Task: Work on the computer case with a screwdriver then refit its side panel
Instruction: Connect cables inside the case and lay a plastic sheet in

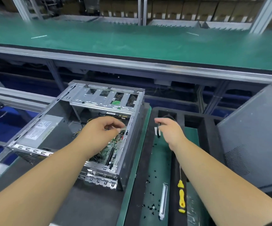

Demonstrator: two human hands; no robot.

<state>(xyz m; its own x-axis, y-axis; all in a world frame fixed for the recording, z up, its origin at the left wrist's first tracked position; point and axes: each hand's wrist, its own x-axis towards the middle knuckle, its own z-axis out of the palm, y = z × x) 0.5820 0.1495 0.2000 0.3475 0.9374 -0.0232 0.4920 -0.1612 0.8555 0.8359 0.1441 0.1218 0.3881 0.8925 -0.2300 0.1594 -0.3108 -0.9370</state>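
Observation:
An open grey computer case (132, 144) lies on its side before me, its motherboard and drive cage exposed. My left hand (99, 132) reaches inside it, fingers curled and pinching a small pale part near the right wall. My right hand (169, 129) hovers over the black foam tray (208, 128), pinching a small dark item. A yellow-and-black screwdriver (181, 195) lies on the tray beside my right forearm. The grey side panel (254, 137) leans upright at the right.
A metal slot bracket (163, 199) and several small black screws (151, 207) lie on the green mat (155, 160) in the tray. A green conveyor belt (132, 41) runs across behind the bench, with an aluminium rail along its near edge.

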